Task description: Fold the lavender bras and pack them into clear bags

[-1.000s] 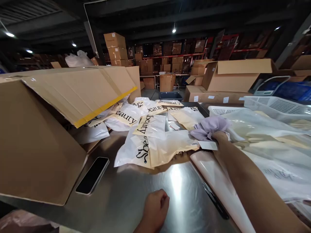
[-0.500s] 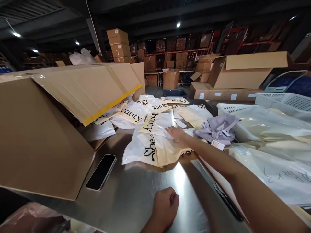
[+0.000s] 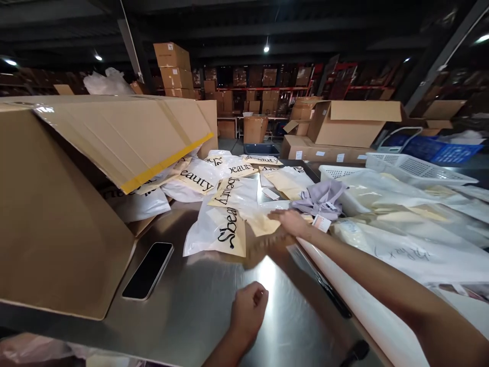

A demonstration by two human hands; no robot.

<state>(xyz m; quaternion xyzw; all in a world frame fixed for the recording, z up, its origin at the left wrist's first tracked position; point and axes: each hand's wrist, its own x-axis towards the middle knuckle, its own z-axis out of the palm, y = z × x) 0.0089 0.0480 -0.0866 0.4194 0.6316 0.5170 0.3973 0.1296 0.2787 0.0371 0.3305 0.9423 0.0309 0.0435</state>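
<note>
My right hand (image 3: 292, 223) reaches over the far middle of the steel table (image 3: 183, 311). Its fingers look closed on the edge of a clear and cream plastic bag (image 3: 263, 224), though motion blurs them. Left of it lies another bag (image 3: 217, 232) with black "Sbeauty" lettering, part of a heap of similar bags. Just beyond my right hand sits a crumpled lilac garment (image 3: 321, 199) with a white tag (image 3: 321, 223). My left hand (image 3: 248, 311) is curled into a loose fist above the near table, holding nothing visible.
A large open carton (image 3: 57, 229) lies on its side at the left, bags spilling from its mouth. Beside it rests a phone (image 3: 148, 271). White plastic baskets (image 3: 416, 165) and filled clear bags (image 3: 393, 250) occupy the right. Dark slim tools (image 3: 332, 295) lie near the table's right edge.
My right hand has drawn back to the right, and the bag beneath it has shifted, exposing more of the neighbouring bag. The left hand stays curled. The view has turned right.
</note>
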